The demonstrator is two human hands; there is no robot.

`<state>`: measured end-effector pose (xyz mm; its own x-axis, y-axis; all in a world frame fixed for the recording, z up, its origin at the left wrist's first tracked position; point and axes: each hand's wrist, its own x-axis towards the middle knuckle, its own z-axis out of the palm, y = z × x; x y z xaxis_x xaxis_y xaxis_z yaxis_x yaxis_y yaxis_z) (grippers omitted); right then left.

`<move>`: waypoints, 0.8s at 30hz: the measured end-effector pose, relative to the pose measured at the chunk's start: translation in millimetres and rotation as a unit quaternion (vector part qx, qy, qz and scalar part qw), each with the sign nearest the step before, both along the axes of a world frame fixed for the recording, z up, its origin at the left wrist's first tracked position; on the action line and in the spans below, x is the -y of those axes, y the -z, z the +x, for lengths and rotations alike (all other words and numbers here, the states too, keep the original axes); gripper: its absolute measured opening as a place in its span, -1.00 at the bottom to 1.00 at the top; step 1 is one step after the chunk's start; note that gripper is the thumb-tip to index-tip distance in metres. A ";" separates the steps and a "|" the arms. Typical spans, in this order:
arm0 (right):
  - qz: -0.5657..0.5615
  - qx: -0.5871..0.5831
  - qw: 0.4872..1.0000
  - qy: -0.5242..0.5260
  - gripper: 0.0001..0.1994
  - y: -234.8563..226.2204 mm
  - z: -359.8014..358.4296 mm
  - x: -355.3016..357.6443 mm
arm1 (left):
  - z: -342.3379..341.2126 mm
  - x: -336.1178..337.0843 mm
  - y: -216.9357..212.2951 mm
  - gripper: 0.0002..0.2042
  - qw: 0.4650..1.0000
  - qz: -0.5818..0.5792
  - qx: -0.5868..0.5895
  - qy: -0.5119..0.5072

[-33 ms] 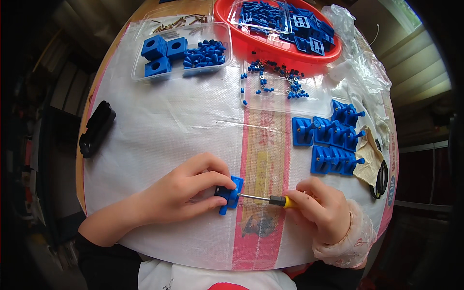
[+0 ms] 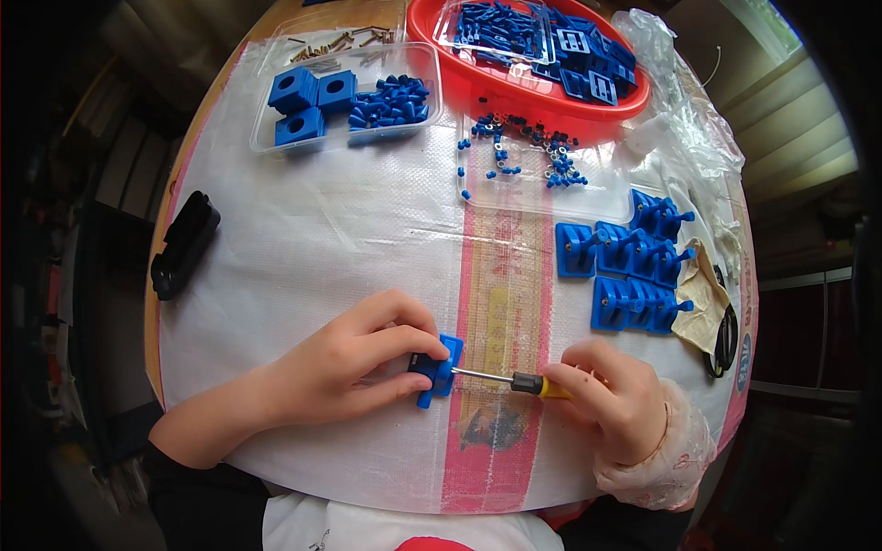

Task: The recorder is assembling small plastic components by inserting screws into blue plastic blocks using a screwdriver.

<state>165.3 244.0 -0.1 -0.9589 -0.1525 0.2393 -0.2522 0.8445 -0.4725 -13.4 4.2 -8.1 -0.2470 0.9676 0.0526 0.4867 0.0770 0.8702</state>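
Observation:
Near the front of the table, my left hand (image 2: 363, 354) pinches a small blue plastic assembly (image 2: 450, 352) between thumb and fingers. It has a square plate and a short peg pointing toward me; a black part shows beside the fingertips. My right hand (image 2: 611, 395) is closed around the yellow and black handle of a screwdriver (image 2: 491, 376). The metal shaft lies almost level, pointing left, with its tip at the blue assembly's right side. Whether the tip sits in a screw is too small to tell.
Finished-looking blue pieces with pegs (image 2: 629, 253) stand in rows at right, beside a cloth and black scissors (image 2: 726, 340). Behind are a clear tray of blue parts (image 2: 439, 92), a lid with small fittings (image 2: 606, 197) and a red basin (image 2: 634, 110). A black case (image 2: 186, 243) lies left.
The screwdriver's handle has turned very slightly in my right hand. My left hand and the blue assembly stay in place.

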 end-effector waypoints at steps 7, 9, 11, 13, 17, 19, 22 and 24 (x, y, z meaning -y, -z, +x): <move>-0.021 0.010 0.999 -0.024 -0.66 -1.2 -0.2 5.6 | -0.3 0.5 0.2 -0.70 1.000 -0.001 -0.002 0.004; -0.021 -0.005 1.000 -0.009 -0.63 -5.0 -2.1 8.2 | -0.3 0.3 0.4 -0.70 1.000 0.000 -0.002 0.003; 0.022 -0.011 0.999 -0.026 -0.60 -5.5 -2.0 5.1 | -0.1 0.4 0.1 -0.70 1.000 0.000 -0.002 0.002; 0.044 -0.018 0.999 -0.026 -0.58 -5.1 -1.6 4.8 | -0.1 0.3 0.0 -0.70 1.000 -0.001 -0.001 0.001; 0.039 -0.021 0.999 -0.001 -0.58 -3.9 1.0 7.9 | -0.3 0.7 1.9 -0.70 1.000 0.006 -0.004 0.002; 0.032 -0.017 0.999 0.003 -0.58 -4.9 2.0 8.7 | -0.4 0.2 2.2 -0.71 1.000 0.016 -0.009 0.003; 0.019 -0.020 1.000 0.003 -0.57 -5.9 1.2 10.6 | 0.0 -0.5 0.1 -0.71 1.000 0.012 -0.004 0.009; 0.013 -0.034 0.999 0.007 -0.57 -5.5 -2.9 11.7 | -0.3 -0.6 1.9 -0.71 1.000 0.014 -0.002 0.009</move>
